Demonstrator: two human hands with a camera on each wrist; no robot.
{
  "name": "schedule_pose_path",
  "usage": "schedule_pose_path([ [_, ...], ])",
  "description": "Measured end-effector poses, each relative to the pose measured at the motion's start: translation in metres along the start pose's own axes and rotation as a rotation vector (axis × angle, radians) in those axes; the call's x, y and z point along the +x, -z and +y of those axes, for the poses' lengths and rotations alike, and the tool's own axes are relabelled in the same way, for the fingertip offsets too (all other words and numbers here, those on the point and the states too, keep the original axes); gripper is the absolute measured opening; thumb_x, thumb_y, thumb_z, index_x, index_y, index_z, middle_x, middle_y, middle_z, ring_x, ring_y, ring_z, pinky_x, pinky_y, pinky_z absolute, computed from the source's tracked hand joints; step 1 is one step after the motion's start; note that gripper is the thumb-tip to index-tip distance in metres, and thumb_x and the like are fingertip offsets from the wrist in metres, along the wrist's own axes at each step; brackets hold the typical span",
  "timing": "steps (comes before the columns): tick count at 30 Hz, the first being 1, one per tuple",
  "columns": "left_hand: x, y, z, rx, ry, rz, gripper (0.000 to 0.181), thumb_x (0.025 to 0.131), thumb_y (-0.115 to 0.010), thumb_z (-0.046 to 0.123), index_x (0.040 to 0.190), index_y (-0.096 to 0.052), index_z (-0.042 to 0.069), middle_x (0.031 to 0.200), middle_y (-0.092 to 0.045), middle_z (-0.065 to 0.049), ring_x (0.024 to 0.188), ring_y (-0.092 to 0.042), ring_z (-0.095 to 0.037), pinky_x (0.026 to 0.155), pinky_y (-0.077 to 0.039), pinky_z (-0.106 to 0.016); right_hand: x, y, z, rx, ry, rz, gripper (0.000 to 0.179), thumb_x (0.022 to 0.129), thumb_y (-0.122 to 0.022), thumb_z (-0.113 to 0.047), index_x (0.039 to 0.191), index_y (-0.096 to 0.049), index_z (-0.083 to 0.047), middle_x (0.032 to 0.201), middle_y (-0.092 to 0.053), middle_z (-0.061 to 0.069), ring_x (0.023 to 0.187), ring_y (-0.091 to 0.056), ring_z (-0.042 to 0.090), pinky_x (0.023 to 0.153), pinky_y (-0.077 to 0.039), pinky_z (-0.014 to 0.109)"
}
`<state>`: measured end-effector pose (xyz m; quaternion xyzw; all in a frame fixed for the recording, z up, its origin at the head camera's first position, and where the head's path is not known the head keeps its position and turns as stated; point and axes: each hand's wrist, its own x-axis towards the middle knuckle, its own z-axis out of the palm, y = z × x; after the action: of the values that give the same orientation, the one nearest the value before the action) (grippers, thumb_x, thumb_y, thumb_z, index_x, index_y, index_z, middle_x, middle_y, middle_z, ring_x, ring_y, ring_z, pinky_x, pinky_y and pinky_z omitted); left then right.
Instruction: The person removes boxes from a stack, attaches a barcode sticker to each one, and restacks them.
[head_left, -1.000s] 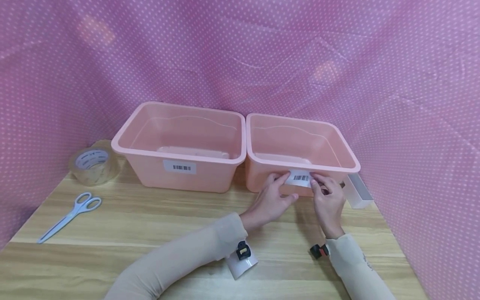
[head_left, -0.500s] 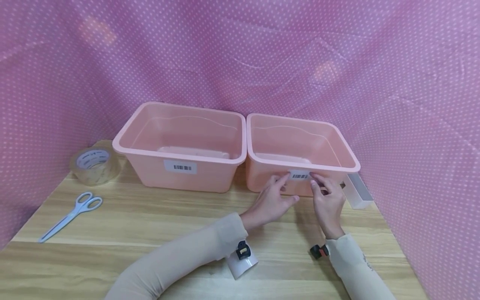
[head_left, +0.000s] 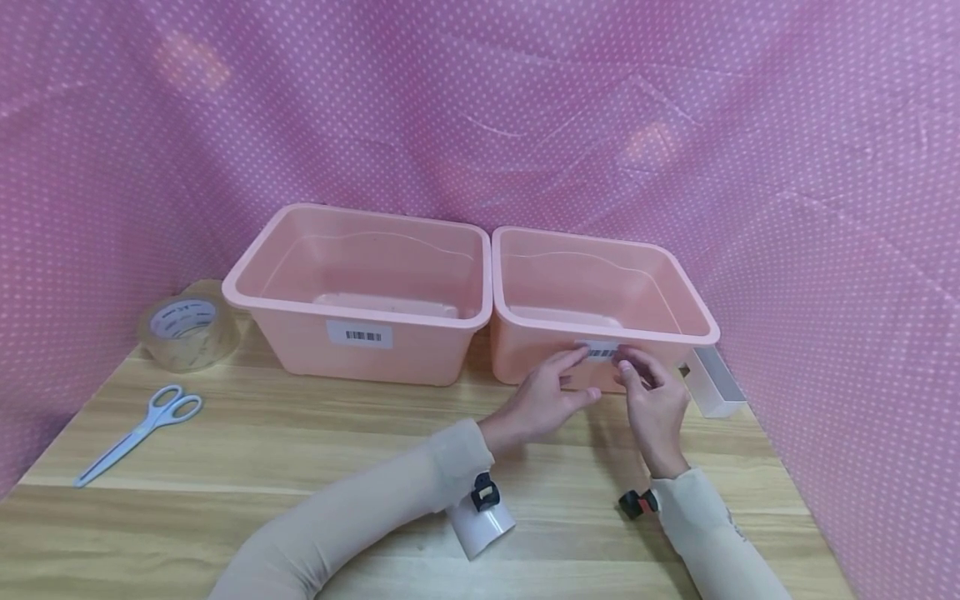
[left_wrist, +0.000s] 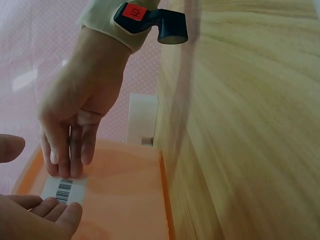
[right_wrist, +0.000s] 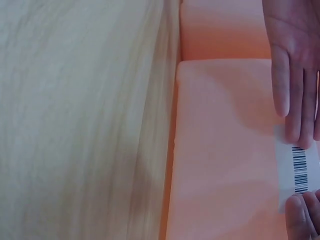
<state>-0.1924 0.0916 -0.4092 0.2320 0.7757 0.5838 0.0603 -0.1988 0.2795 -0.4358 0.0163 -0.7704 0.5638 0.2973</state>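
Observation:
A white barcode label (head_left: 602, 352) lies against the front wall of the right-hand pink bin (head_left: 540, 342), just under its rim. The fingertips of my left hand (head_left: 542, 402) press its left part, the fingers nearly straight and the thumb held apart. On the label's right part rest the fingertips of my right hand (head_left: 660, 417). Both wrist views show the label (left_wrist: 64, 190) flat on the wall, its barcode (right_wrist: 300, 170) visible between the two sets of fingertips. The label's ends are partly hidden by the fingers.
Beside it stands another pink bin (head_left: 375, 354) bearing a barcode label (head_left: 358, 335). At the left are a clear tape roll (head_left: 191, 333) and light-blue scissors (head_left: 142, 429). A curled glossy white piece (head_left: 480, 529) lies under my left sleeve. A white box (head_left: 716, 383) stands at right.
The label stood slightly off the bin a second ago and now lies flat on it. My fingertips have slid a little inward over it.

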Motion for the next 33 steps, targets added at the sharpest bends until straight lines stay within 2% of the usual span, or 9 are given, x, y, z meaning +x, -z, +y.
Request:
schedule_pose_path([
  [6,0.001,0.003,-0.001,-0.014,0.002,-0.028,0.066,0.099,-0.066,0.028,0.157,-0.038,0.017,0.163,-0.039,-0.002,0.139,-0.053,-0.032,0.115,-0.049,-0.039,-0.001,-0.002,-0.002,0.081,-0.056,-0.055,0.016,0.096,-0.067,-0.003,0.107,-0.074,0.005,0.102,-0.076,0.017,0.087,-0.075,0.004,0.075,-0.063,0.022],
  [10,0.001,0.003,0.0,-0.028,0.004,-0.042,0.066,0.099,-0.066,0.029,0.157,-0.038,0.018,0.164,-0.038,0.001,0.141,-0.051,-0.031,0.116,-0.047,-0.039,-0.001,-0.003,-0.003,0.085,-0.092,-0.097,0.018,0.097,-0.065,-0.002,0.111,-0.073,0.006,0.105,-0.076,0.018,0.089,-0.075,0.005,0.077,-0.063,0.022],
  [17,0.002,0.006,0.003,-0.08,-0.004,-0.048,0.067,0.098,-0.066,0.03,0.157,-0.037,0.022,0.164,-0.038,0.004,0.144,-0.048,-0.031,0.119,-0.045,-0.04,0.002,-0.002,-0.008,0.154,-0.065,-0.131,0.023,0.1,-0.053,0.003,0.115,-0.068,0.01,0.106,-0.076,0.002,0.097,-0.073,0.006,0.087,-0.061,0.022],
  [20,0.004,0.007,0.003,-0.093,-0.001,-0.056,0.066,0.098,-0.067,0.031,0.157,-0.039,0.02,0.163,-0.04,0.003,0.144,-0.047,-0.031,0.12,-0.043,-0.039,0.003,-0.003,-0.01,0.189,-0.067,-0.161,0.022,0.101,-0.054,0.003,0.116,-0.066,0.013,0.104,-0.075,-0.003,0.098,-0.072,0.006,0.089,-0.061,0.021],
  [27,0.007,0.008,-0.001,-0.08,0.062,-0.078,0.064,0.097,-0.068,0.032,0.154,-0.043,0.015,0.159,-0.046,-0.001,0.144,-0.048,-0.026,0.121,-0.042,-0.037,0.003,-0.004,-0.006,0.136,-0.15,-0.252,0.024,0.1,-0.058,-0.001,0.119,-0.067,0.011,0.101,-0.075,-0.008,0.098,-0.071,0.004,0.089,-0.06,0.018],
  [33,0.009,0.008,-0.003,-0.104,0.029,-0.101,0.066,0.097,-0.067,0.032,0.156,-0.04,0.016,0.16,-0.044,0.001,0.147,-0.045,-0.02,0.122,-0.04,-0.034,0.005,-0.001,-0.011,0.192,-0.148,-0.224,0.024,0.101,-0.055,0.0,0.119,-0.065,0.013,0.102,-0.076,-0.007,0.1,-0.072,0.005,0.09,-0.061,0.022],
])
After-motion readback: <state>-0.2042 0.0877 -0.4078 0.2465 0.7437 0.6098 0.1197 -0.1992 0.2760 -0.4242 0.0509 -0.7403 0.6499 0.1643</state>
